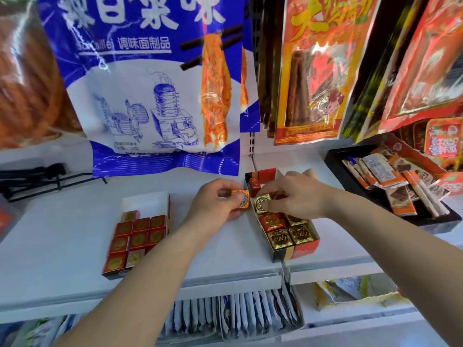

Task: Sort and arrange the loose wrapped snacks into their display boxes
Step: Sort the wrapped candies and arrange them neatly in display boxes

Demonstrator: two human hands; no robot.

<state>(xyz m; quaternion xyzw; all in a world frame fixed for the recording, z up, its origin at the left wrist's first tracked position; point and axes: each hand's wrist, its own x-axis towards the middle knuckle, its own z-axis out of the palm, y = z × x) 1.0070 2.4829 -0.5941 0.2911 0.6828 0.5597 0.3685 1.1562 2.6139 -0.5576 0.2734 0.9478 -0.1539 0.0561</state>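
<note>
Left hand [215, 201] around orange snack [241, 199].

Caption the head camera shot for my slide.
Left hand holds an orange snack; right hand pinches a gold snack at the display box.

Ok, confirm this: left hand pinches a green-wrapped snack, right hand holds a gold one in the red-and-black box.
Wrong colour: in the head view the left hand pinches an orange-wrapped snack. The right hand does hold a gold one in the red-and-black box.
</note>
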